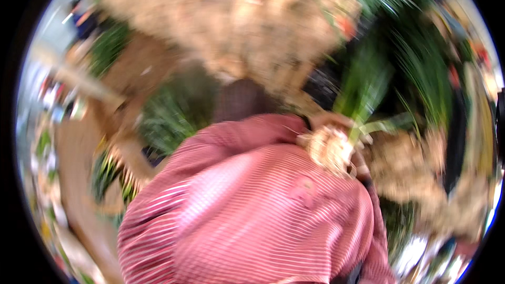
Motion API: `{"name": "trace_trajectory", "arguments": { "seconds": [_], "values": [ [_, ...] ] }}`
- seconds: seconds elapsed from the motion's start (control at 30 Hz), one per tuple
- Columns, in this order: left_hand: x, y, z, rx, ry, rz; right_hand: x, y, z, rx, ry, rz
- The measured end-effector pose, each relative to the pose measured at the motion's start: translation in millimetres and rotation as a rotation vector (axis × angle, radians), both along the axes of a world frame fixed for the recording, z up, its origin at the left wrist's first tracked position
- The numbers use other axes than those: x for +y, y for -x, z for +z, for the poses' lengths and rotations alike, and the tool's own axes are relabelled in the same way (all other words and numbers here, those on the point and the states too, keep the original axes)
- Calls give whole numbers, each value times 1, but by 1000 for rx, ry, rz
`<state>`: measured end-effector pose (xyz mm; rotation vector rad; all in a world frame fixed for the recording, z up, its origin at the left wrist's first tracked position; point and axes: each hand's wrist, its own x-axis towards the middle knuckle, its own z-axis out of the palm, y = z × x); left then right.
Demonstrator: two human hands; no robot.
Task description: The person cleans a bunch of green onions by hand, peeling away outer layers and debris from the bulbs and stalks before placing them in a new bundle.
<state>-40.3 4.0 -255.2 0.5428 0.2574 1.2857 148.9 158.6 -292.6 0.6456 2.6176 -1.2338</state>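
A bunch of green onions is held up in front of my chest, right of the middle. Its pale, stringy root ends face me and its long green leaves point away. Across my body reaches my left arm in a red striped sleeve; my left hand is closed around the bunch where white turns to green. On the lower right side of the roots, my right hand grips the bunch, its fingers partly hidden behind it. Motion blurs both hands.
Brown, soil-like ground or heaped matter spreads ahead. More green onions lie at the right, with others at the left. A dark rounded shape is just beyond my left arm. A wooden post or beam slants at the left.
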Motion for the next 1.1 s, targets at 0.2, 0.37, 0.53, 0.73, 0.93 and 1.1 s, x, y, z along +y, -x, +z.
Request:
{"name": "trace_trajectory", "arguments": {
  "seconds": [0.2,0.37,0.53,0.73,0.93,1.1],
  "values": [
    [-22,9,48,-135,233,88,-32,5,18,-131,-296,172],
    [-7,-9,34,-111,135,-18,16,-33,85,314,-625,-155],
    [-4,-10,34,-208,-81,-83,102,-54,129,371,-987,-615],
    [-5,-1,65,-224,-261,8,160,-64,106,397,-1047,-481],
    [-1,10,65,-85,-95,228,108,-66,101,530,-425,-719],
    [2,4,63,-6,-7,237,130,-72,37,631,-496,-582]
  ]
}}
